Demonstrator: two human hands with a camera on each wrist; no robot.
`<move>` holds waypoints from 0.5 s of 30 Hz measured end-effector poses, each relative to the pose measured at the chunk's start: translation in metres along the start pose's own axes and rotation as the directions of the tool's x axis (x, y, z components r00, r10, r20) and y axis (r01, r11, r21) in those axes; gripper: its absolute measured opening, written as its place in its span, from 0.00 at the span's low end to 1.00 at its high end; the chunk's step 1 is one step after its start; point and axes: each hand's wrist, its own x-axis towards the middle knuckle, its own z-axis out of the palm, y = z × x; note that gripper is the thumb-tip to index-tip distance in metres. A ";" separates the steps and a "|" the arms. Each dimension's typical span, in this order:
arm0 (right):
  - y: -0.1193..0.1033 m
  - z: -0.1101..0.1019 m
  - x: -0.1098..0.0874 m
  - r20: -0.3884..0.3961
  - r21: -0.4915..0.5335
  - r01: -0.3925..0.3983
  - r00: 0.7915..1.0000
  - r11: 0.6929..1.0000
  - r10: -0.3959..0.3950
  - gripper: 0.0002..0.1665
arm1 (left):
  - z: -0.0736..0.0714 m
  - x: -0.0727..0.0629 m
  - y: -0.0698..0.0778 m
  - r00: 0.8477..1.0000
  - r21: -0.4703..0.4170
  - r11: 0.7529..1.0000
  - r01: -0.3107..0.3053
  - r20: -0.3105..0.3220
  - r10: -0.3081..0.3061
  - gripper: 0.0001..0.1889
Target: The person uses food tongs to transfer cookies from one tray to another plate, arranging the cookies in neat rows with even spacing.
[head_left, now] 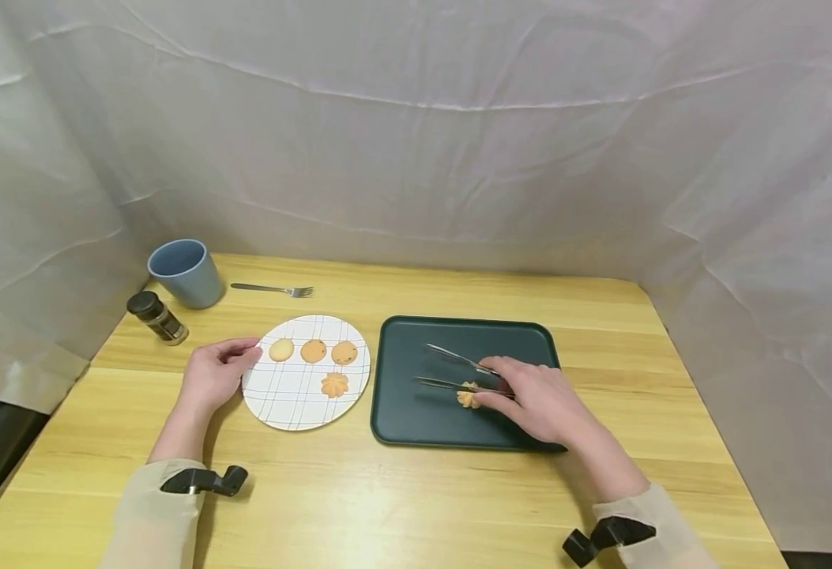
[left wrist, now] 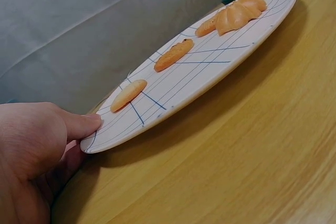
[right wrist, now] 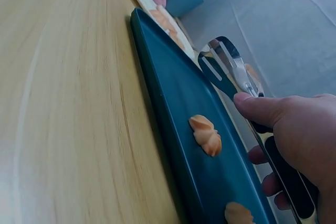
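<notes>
My left hand (head_left: 212,375) pinches the near-left rim of a white round plate (head_left: 280,399) with blue grid lines, thumb on top and fingers underneath. On it, three round cookies (head_left: 313,352) sit in a row with a flower-shaped cookie (head_left: 334,385) in front. My right hand (head_left: 540,399) grips metal food tongs (right wrist: 286,174) with black handle panels, their arms spread apart over the dark green tray (head_left: 408,411). A flower-shaped cookie (right wrist: 205,135) lies on this tray, partly behind the tongs in the head view. Closer to the right wrist camera, another cookie (right wrist: 239,213) shows.
A blue-grey cup (head_left: 198,280) stands at the back left, beside a small black-capped spice jar (head_left: 160,318). Right of the cup lies a fork (head_left: 273,289). Pale cloth (head_left: 416,158) hangs behind and along both sides of the wooden table (head_left: 359,506).
</notes>
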 end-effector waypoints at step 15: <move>0.015 -0.008 -0.033 -0.011 0.012 -0.036 0.999 0.999 0.036 0.29 | 0.001 0.001 -0.002 1.000 0.012 1.000 -0.008 -0.002 0.008 0.23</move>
